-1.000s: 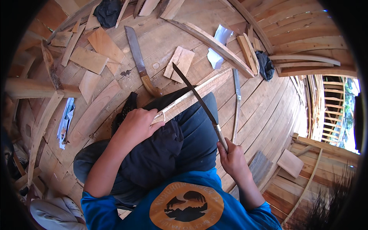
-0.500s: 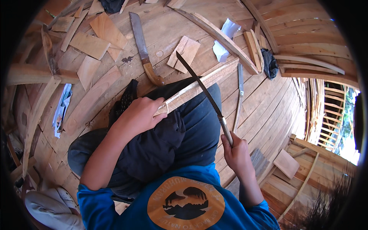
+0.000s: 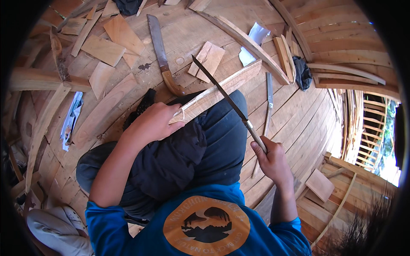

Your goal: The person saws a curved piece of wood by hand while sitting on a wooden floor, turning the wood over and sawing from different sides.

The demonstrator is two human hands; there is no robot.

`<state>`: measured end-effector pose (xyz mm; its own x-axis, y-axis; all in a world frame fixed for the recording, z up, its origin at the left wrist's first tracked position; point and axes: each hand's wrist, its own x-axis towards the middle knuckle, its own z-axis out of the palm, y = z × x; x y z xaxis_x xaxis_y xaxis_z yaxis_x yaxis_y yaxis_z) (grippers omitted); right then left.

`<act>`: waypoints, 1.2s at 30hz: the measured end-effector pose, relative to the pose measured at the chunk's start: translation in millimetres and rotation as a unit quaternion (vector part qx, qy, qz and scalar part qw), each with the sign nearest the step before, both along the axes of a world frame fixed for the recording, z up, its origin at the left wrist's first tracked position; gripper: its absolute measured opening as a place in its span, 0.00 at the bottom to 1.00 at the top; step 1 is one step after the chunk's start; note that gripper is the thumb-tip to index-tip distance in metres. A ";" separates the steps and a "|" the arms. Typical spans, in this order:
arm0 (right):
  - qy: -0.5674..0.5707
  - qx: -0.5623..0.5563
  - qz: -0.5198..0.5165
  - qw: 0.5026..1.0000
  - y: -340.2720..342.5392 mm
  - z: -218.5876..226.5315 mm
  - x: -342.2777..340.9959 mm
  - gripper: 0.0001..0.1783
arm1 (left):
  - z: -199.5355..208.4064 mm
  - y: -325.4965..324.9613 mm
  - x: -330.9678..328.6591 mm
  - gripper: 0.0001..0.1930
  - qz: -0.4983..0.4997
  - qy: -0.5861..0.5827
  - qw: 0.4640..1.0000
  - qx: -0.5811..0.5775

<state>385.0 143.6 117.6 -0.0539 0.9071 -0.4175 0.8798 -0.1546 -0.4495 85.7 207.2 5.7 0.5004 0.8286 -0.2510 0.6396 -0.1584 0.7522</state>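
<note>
My left hand is closed round the near end of a rough wooden strip, which slants up and away to the right over my bent leg. One edge of the strip is pale and freshly cut. In my right hand is a long, narrow-bladed knife, gripped by its light handle. Its dark blade crosses over the strip near the middle, pointing up to the left; whether it touches the wood I cannot tell. Dark cloth lies bunched on my lap below the strip.
Beyond my knees lies a machete with a wooden handle. Right of my leg rests another slender blade. Wood offcuts are scattered at far left, and a long beam crosses the far floor. Someone's pale-trousered leg shows at lower left.
My right hand has shifted slightly right and up, and the knife's tip a little left across the strip. The strip's far end has moved slightly up and left.
</note>
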 end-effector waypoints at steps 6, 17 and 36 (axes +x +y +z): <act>0.105 -0.019 -0.012 0.994 -4.9 -27.8 22.0 0.20 | -6.7 8.3 -6.7 0.24 -0.014 -0.073 0.997 -0.034; 0.271 0.108 -0.174 0.940 -12.9 -61.8 15.4 0.19 | -20.7 18.8 -10.6 0.26 -0.065 -0.149 0.959 -0.233; 0.143 0.107 -0.006 0.984 -41.0 -51.6 27.8 0.19 | -13.6 13.0 -6.1 0.31 -0.041 -0.097 0.970 -0.218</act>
<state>412.8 102.6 66.0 -0.1296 0.9739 -0.1866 0.7115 -0.0397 -0.7016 79.6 220.3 -7.9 0.6324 0.6208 -0.4633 0.4778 0.1581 0.8641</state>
